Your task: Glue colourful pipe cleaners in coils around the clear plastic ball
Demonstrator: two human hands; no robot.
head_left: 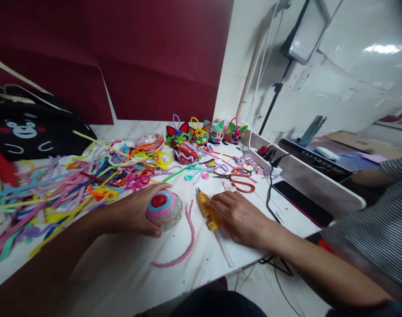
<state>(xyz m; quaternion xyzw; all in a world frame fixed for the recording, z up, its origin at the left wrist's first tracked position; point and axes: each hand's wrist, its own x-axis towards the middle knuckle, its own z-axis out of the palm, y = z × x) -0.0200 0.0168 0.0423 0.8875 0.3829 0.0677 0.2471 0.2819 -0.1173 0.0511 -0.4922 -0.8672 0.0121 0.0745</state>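
Note:
My left hand (140,211) is curved around a clear ball (171,213) that rests on the table, its thumb and fingers against the ball's side. Rings of pink, blue and white pipe cleaner circle a red centre on the ball. A yellow hot glue gun (206,209) lies on the tabletop with a clear glue stick (224,248) out of its back end. My right hand (237,215) has its fingers closed on the glue gun; its handle is mostly hidden. Between both hands lies a curved pink pipe cleaner (191,235).
Many loose pipe cleaners (72,189) cover the left side. Orange-handled scissors (242,180) lie beyond my right hand. Several finished cat-like balls (201,134) line the back. A phone (303,204) and cable are at right, beside a person in a striped shirt (379,215).

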